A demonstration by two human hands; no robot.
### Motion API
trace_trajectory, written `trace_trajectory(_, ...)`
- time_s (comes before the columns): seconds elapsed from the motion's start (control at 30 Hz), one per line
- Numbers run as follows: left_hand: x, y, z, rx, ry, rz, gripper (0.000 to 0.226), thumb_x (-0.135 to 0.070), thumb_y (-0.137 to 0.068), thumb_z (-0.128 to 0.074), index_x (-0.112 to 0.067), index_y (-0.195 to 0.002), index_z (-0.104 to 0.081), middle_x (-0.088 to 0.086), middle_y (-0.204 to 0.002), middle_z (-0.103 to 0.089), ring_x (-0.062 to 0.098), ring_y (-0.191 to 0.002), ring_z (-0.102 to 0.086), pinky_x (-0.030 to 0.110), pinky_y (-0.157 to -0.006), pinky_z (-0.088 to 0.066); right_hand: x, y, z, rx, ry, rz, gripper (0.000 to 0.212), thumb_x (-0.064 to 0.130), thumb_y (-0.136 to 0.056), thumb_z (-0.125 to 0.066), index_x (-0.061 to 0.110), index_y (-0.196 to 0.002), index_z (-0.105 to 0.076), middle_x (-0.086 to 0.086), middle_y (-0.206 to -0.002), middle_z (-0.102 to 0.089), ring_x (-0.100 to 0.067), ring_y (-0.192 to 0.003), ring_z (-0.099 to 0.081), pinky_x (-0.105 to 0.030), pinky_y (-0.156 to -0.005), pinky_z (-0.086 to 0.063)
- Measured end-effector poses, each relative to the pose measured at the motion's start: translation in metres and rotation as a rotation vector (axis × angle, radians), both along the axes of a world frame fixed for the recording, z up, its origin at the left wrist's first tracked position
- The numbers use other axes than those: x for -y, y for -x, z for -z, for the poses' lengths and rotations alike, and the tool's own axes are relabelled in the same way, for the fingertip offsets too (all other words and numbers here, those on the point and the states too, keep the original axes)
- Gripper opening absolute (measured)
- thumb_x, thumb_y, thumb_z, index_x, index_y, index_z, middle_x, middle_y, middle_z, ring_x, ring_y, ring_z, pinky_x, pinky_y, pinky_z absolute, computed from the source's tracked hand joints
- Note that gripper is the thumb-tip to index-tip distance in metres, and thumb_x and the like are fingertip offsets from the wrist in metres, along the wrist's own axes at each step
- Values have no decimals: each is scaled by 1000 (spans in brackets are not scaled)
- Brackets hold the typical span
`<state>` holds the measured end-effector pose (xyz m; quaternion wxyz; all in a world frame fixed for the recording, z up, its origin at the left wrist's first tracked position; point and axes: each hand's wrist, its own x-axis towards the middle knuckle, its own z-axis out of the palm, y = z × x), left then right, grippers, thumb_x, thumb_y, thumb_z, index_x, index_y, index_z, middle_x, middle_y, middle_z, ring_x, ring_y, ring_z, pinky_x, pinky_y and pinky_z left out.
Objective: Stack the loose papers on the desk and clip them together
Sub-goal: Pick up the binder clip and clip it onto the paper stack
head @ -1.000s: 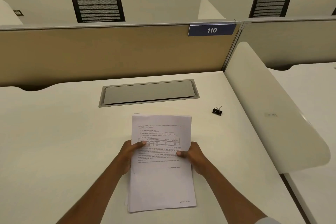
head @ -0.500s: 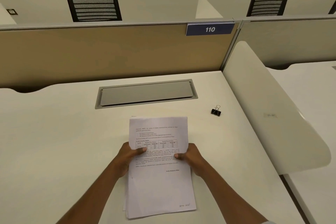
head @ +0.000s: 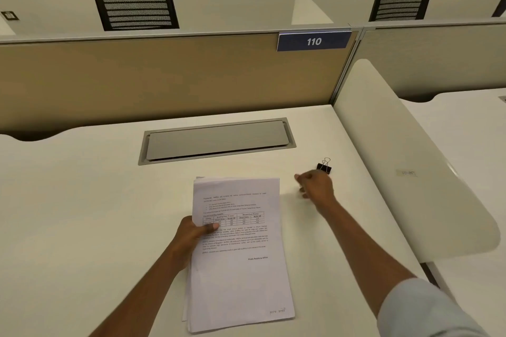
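A stack of printed white papers [head: 241, 262] lies on the white desk [head: 82, 213] in front of me, its edges roughly squared. My left hand [head: 191, 232] grips the stack's left edge, thumb on the top sheet. My right hand [head: 315, 186] is off the papers, stretched out over the desk to the right with loosely curled fingers and nothing in it. A black binder clip [head: 324, 167] with silver wire handles sits just beyond the right hand's knuckles, apart from it.
A grey cable hatch [head: 216, 141] is set into the desk behind the papers. A tan partition [head: 164, 74] with a blue "110" sign [head: 313, 41] closes the back. A white curved side divider [head: 397, 161] borders the right.
My right hand has let go of the stack's right edge and moved up and right toward the binder clip. The left hand still holds the papers.
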<state>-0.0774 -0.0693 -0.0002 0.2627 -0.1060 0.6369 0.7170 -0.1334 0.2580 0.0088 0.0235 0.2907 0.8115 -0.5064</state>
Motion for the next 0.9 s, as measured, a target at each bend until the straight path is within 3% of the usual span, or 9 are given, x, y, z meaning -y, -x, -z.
trace_trajectory(0.07,0,1,1,7,13,-5,63,-24,-54,-87,-3,-110,-69,17,-108,-74,36,-98,-71,50,-87,-56,-17,18,-3,-15,-252,23,20,27,-81,-71,12,-95,-68,-13,-101,-71,-32,-96,-66,-39,-87,-51)
trace_trajectory(0.13,-1,2,2,12,21,-4,64,-24,-55,-87,-3,-111,-68,17,-109,-73,36,-98,-71,51,-88,-56,-31,31,-5,-12,-360,31,33,22,-83,-70,6,-111,-63,-15,-114,-66,-33,-109,-60,-38,-90,-46)
trace_trajectory(0.37,-3,5,1,15,38,-11,63,-24,-52,-87,-2,-109,-68,16,-105,-75,36,-95,-72,43,-78,-59,-54,49,6,63,-591,53,42,23,-87,-67,0,-120,-51,-24,-119,-52,-40,-116,-47,-49,-87,-47)
trace_trajectory(0.6,-4,5,-1,16,47,-15,48,-15,-64,-81,-3,-108,-68,15,-103,-75,36,-94,-72,43,-78,-60,-63,59,11,49,-580,146,47,14,-90,-61,7,-132,-41,-20,-125,-46,-37,-118,-45,-49,-88,-46)
trace_trajectory(0.9,-5,4,-4,24,18,-25,38,-4,-69,-80,-2,-105,-69,15,-102,-76,36,-93,-72,38,-72,-60,-83,68,20,137,-662,13,30,21,-94,-54,4,-119,-54,-22,-116,-56,-39,-115,-49,-49,-85,-48)
